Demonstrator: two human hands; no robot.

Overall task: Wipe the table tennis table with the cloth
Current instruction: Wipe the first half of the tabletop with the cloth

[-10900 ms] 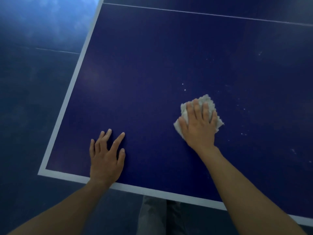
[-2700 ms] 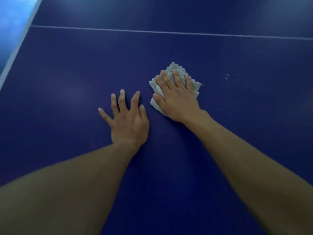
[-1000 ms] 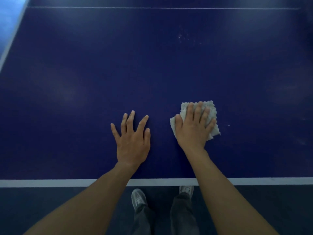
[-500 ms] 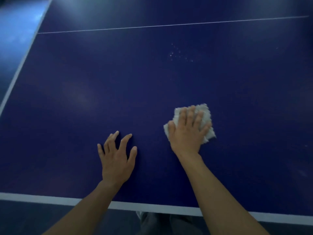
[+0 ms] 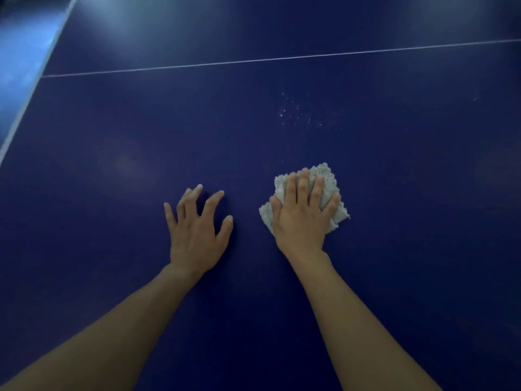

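Note:
The dark blue table tennis table [image 5: 112, 165] fills the view. A folded light grey cloth [image 5: 328, 179] lies on it right of centre. My right hand [image 5: 301, 215] lies flat on the cloth with straight fingers, pressing it to the surface and covering most of it. To the left of it, my left hand [image 5: 197, 230] rests on the bare tabletop with fingers spread, touching nothing else. A patch of small white specks [image 5: 298, 114] sits on the table beyond the cloth.
A thin white centre line [image 5: 253, 61] crosses the table at the far side. The white left edge line [image 5: 25, 105] runs diagonally at the left, with lighter blue floor [image 5: 19, 52] beyond it.
Both hands have slid forward over the table with the cloth toward the specks. The near white edge line and my legs have dropped out of view.

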